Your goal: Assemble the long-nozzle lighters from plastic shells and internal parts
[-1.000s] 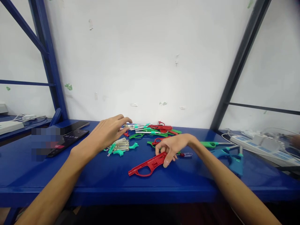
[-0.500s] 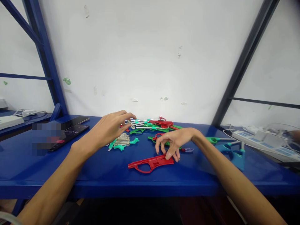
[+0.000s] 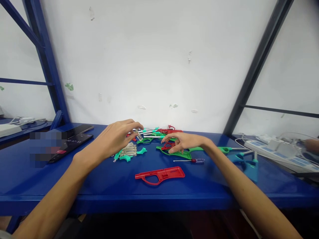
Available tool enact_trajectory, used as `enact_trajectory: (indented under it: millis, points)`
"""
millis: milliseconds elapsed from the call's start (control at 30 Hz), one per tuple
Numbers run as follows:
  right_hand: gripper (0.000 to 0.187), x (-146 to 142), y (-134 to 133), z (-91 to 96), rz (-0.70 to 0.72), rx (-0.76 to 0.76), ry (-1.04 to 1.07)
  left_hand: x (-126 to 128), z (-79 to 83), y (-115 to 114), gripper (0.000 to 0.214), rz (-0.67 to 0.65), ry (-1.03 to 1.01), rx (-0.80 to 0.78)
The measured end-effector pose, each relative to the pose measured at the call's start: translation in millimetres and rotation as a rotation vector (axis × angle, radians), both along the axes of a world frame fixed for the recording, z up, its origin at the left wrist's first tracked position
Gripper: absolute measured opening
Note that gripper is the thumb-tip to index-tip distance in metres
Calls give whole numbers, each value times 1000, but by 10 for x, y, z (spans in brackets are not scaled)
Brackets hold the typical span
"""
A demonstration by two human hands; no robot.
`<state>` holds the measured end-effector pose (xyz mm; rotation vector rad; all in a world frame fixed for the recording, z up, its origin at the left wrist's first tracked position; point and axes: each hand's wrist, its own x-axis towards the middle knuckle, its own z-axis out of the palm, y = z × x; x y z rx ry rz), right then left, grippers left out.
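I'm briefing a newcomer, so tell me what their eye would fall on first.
Probably the red plastic shell, lying apart near the front edge of the blue table. Behind it, the left hand pinches a small shiny part, and the right hand is over a green shell, just beyond a screwdriver.

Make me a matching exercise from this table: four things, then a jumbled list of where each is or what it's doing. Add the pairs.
1. Red shell
2. Screwdriver
3. Left hand
4. Timer phone

A. Pinching a clear piece
B. To the left of the left hand
C. Nearest the table's front edge
D. Between the red shell and the right hand

Pairs: 1-C, 2-D, 3-A, 4-B
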<state>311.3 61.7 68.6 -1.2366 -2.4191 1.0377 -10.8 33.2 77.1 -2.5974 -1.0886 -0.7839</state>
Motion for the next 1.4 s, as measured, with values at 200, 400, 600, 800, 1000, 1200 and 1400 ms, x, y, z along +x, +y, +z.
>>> enact_trajectory:
  millis: [200,400,600,800,1000,1200,1400]
  points:
    - [47,-70,33,-89,9,40,59,-9,-10,7,35,-12,-9,7]
    - [44,-269,-23,-151,11,113,241,45,23,-55,29,-79,-133,-66]
    - [49,-397,-100,-201,91,14,268,226,-12,-212,24,-233,-176,-98]
    - [43,-472,-79,-285,34,70,259,238,-47,-198,30,-169,-68,-34]
    - [42,-441,47,-382,-73,216,214,-238,208,-89,50,160,-154,-128]
    - [29,-419,121,-470,-144,448,64,-775,287,21,61,474,-35,-400]
    - [25,-418,104,-445,-152,676,-114,-918,120,117,49,431,49,-450]
